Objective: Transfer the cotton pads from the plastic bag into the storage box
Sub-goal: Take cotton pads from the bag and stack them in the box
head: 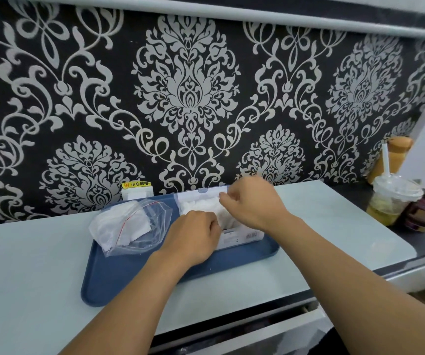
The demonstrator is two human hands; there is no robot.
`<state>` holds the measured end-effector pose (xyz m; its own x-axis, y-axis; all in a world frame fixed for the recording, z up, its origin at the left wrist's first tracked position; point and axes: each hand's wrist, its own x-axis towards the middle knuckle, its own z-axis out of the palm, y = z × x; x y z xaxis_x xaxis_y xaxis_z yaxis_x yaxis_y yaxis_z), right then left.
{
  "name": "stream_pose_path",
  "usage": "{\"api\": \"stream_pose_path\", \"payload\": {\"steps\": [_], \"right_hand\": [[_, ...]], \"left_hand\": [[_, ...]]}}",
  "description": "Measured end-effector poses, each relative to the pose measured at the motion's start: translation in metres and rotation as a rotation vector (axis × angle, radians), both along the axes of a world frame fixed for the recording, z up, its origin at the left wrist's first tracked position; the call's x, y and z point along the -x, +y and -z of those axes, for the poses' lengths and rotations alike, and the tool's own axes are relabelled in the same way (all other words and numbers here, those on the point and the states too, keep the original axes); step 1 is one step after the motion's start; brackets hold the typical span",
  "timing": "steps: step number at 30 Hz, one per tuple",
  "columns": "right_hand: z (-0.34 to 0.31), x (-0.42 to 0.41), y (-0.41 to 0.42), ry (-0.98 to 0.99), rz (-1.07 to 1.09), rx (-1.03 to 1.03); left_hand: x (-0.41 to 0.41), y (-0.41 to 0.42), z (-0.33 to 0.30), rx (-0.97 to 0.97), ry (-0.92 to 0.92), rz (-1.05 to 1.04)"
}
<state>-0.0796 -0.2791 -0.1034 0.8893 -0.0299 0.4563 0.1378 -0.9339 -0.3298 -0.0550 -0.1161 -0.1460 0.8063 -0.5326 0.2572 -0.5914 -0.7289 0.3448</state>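
A clear plastic bag [126,224] with a red zip line lies on the left of a blue tray [119,278], with white cotton pads still inside it. To its right stands the clear storage box [242,237], lid open against the wall, filled with white cotton pads [198,202]. My left hand [193,234] is curled at the box's near left edge, its fingertips on the pads. My right hand [252,203] is over the box's far right side, with the fingers curled down onto the pads. Both hands hide much of the box.
The tray sits on a pale countertop [39,265] against a black patterned wall. A wall socket [137,192] with a yellow sticker is behind the tray. A plastic drink cup [391,201] with a straw stands at the right. A drawer [257,331] is open below the counter.
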Motion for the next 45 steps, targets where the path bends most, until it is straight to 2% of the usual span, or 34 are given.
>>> {"api": "stream_pose_path", "payload": {"steps": [2,5,8,12,17,20,22,25,27,28,29,31,33,34,36,38,40,45], "right_hand": [[-0.001,0.006,0.003,0.232,-0.173,0.052],[0.007,0.007,0.001,0.39,-0.186,0.099],[0.009,0.01,0.007,0.371,-0.122,0.123],[0.003,0.012,0.024,0.182,-0.048,0.485],[-0.003,0.004,0.031,0.413,0.094,0.442],[-0.005,0.005,0.037,0.4,0.125,0.498],[-0.009,0.005,0.041,0.245,0.057,0.348],[-0.019,0.013,0.06,0.099,-0.199,-0.202],[-0.021,0.018,0.084,0.176,-0.386,-0.484],[-0.018,0.017,0.098,0.24,-0.455,-0.511],[-0.01,0.015,0.111,0.291,-0.513,-0.46],[0.009,0.005,0.134,0.333,-0.581,-0.229],[0.025,-0.012,0.147,0.342,-0.549,-0.051],[0.029,-0.02,0.149,0.36,-0.513,-0.03],[0.033,-0.033,0.153,0.369,-0.486,-0.046],[0.034,-0.039,0.154,0.339,-0.479,-0.067],[0.035,-0.041,0.155,0.281,-0.471,-0.151],[0.036,-0.044,0.152,0.236,-0.48,-0.175]], "left_hand": [[-0.001,0.001,-0.001,-0.003,0.005,0.011],[-0.001,0.001,-0.001,-0.013,0.009,0.003],[0.001,0.0,-0.001,-0.022,0.0,0.002],[0.001,0.006,-0.003,-0.009,-0.012,-0.007],[0.005,0.018,-0.006,-0.019,-0.032,0.016],[0.008,0.017,-0.011,-0.009,-0.049,0.059],[0.009,0.022,-0.024,0.066,-0.118,0.088],[0.01,0.055,-0.052,0.374,-0.292,0.087],[0.0,0.09,-0.065,0.657,-0.366,0.033],[-0.009,0.109,-0.067,0.722,-0.374,-0.061],[-0.019,0.126,-0.066,0.729,-0.341,-0.185],[-0.04,0.154,-0.05,0.626,-0.099,-0.436],[-0.052,0.166,-0.031,0.538,0.214,-0.529],[-0.054,0.168,-0.022,0.515,0.307,-0.527],[-0.054,0.172,-0.011,0.504,0.352,-0.519],[-0.055,0.172,-0.005,0.518,0.321,-0.525],[-0.058,0.171,0.0,0.538,0.333,-0.528],[-0.062,0.17,0.004,0.708,0.509,-0.554]]}}
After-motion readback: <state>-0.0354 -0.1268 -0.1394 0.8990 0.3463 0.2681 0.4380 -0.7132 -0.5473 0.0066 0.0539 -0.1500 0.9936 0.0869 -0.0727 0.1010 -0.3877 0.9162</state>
